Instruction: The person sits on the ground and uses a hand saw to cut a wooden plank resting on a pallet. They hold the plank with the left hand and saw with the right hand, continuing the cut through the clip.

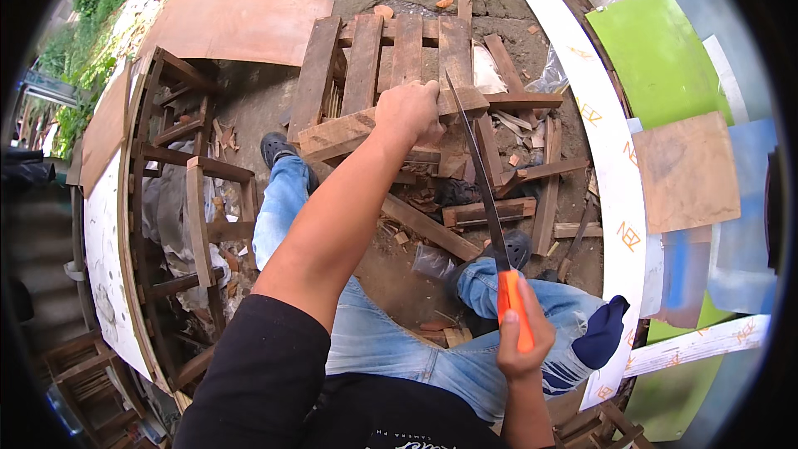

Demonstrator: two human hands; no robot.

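My left hand (409, 112) presses down on a long wooden slat (332, 135) that lies across a wooden pallet (391, 50) on the ground. My right hand (522, 334) grips the orange handle of a hand saw (485, 191). Its thin blade runs up and away from me, and its tip reaches the slat just right of my left hand. My legs in blue jeans and dark shoes stand close to the pallet.
Loose wood scraps and broken planks (490, 212) litter the concrete around the pallet. A wooden frame rack (187, 199) stands at left, a brown board (237, 21) behind it. White, green and brown panels (665, 58) lean at right.
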